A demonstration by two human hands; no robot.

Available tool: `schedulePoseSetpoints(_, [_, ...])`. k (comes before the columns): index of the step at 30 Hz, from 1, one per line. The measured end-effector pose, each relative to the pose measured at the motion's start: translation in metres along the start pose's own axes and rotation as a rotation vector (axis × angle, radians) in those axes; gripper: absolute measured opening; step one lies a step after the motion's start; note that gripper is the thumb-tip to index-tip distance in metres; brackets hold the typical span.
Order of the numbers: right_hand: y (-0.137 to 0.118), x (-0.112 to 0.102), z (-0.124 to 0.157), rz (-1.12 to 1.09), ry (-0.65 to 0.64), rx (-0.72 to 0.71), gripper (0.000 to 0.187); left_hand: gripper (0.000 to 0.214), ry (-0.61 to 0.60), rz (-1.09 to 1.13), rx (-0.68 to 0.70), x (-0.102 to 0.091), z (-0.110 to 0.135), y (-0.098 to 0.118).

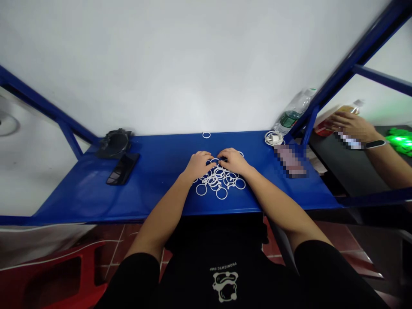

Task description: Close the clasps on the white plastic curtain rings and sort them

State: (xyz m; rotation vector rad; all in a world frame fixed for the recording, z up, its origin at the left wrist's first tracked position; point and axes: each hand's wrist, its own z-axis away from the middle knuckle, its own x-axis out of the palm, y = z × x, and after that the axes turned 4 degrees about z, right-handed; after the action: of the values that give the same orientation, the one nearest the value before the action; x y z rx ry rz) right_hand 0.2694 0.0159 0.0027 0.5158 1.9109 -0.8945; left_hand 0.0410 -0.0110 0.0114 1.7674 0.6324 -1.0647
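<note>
Bare-handed handling of thin white rings (214, 180) at a blue tabletop (161, 171), seen from the head. The rings are heaped and overlapped at the middle of the top, towards the near edge; one separate ring (206, 137) is placed well apart, by the wall. The left hand (200, 165) and the right hand (234, 162) are set at the far side of the heap, palms down, and are separated by a narrow gap. In each, the fingers are loosely bent and the thumb is held somewhat away from them; whether a ring is pinched at the fingertips cannot be told at this size. The step in hand is judged to be the loosening or arranging of the heap by both hands together. For any further move, a light fingertip pinch on one band would be called for, with its neighbours steadied by the other hand, since crossed rings may be dragged along. The heap is flanked, well apart, by a dark phone (123, 169) on the left and a coiled white cable (274, 138) on the right. Another person's hand (354, 126) is seen beyond the frame at far right.
</note>
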Motion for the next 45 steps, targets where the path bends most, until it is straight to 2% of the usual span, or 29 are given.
schedulePoseSetpoints(4, [0.002, 0.001, 0.001, -0.007, -0.032, -0.073, 0.023, 0.019, 0.014, 0.005, -0.009, 0.001, 0.001, 0.000])
schedulePoseSetpoints(10, [0.001, 0.001, 0.003, -0.007, -0.083, -0.079, 0.012, 0.017, 0.051, 0.046, 0.038, 0.005, 0.000, -0.004])
schedulePoseSetpoints(13, [-0.003, -0.001, 0.002, -0.014, -0.021, -0.050, 0.013, 0.021, 0.076, 0.088, 0.075, 0.007, -0.001, -0.006])
schedulePoseSetpoints(19, [-0.012, -0.008, 0.001, -0.199, 0.210, 0.075, 0.017, 0.034, 0.199, 0.227, 0.139, 0.009, -0.002, -0.006])
schedulePoseSetpoints(23, [-0.019, -0.007, 0.003, -0.257, 0.267, 0.019, 0.018, 0.026, 0.329, 0.242, 0.190, 0.006, -0.002, -0.001])
schedulePoseSetpoints(26, [-0.021, -0.004, 0.004, -0.263, 0.260, -0.007, 0.021, 0.015, 0.380, 0.256, 0.219, 0.005, 0.000, 0.001])
schedulePoseSetpoints(36, [-0.020, -0.007, 0.004, -0.292, 0.216, -0.069, 0.024, 0.012, 0.408, 0.278, 0.266, 0.004, 0.001, 0.004])
schedulePoseSetpoints(40, [-0.022, -0.006, 0.004, -0.310, 0.188, -0.102, 0.025, 0.013, 0.431, 0.304, 0.240, 0.003, 0.001, 0.005])
schedulePoseSetpoints(45, [-0.026, -0.005, 0.005, -0.317, 0.143, -0.132, 0.024, 0.014, 0.418, 0.364, 0.120, 0.002, 0.003, 0.006])
